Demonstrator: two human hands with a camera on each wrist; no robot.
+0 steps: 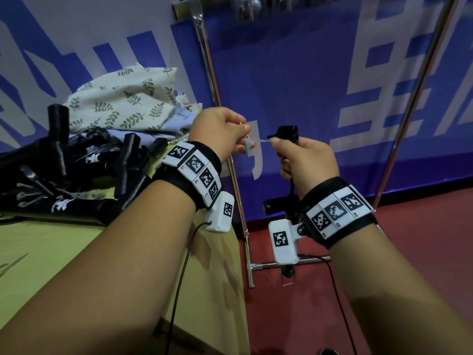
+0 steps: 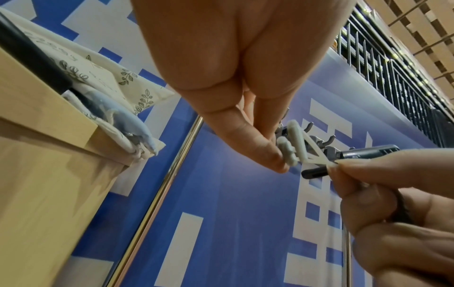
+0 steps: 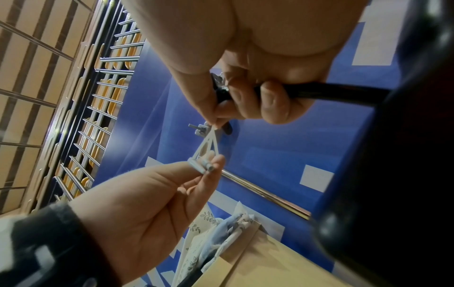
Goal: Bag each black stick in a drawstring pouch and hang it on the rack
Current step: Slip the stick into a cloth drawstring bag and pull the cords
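- Head view: the rack (image 1: 208, 70) is the biggest thing, tall shiny metal poles standing right behind both hands.
- The pile of pouches (image 1: 122, 98) is soft leafy cloth on the table (image 1: 46, 252). It looks light and floppy, best held by its top edge.
- The black stick (image 1: 288, 133) is in the right hand (image 1: 307, 162), fingers wrapped round it. It looks hard, smooth and a bit slippery, so the middle is a good place to hold.
- More sticks (image 1: 64, 175) lie heaped on the table.
- The left hand (image 1: 220, 131) pinches a small white plastic tag (image 1: 248, 147). The right fingertips pinch its thin loop, which looks easy to snap.
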